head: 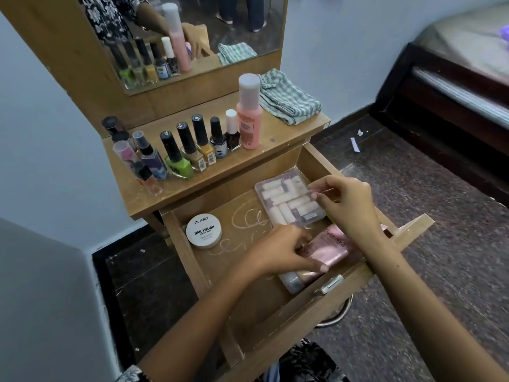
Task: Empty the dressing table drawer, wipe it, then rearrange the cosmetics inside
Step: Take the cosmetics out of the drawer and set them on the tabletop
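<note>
Sitting open, wood drawer (192, 260) w/ chalky scrawls, speckled dark floor (440, 244)

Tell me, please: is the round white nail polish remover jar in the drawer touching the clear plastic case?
Apart. The head view shows the jar at the drawer's left side and the clear case at its back right, with a bare stretch of scribbled drawer floor between them.

Both my forearms bare from the elbow down, no watch, rings or bracelets visible on my left hand (278, 252) or my right hand (349, 205). Nails short, unpainted as far as I can see. Small dark mark on my right forearm. At my left elbow, the edge of a short sleeve (132, 374): dark fabric, white floral print. Same print on the fabric over my lap (305, 362).
</note>
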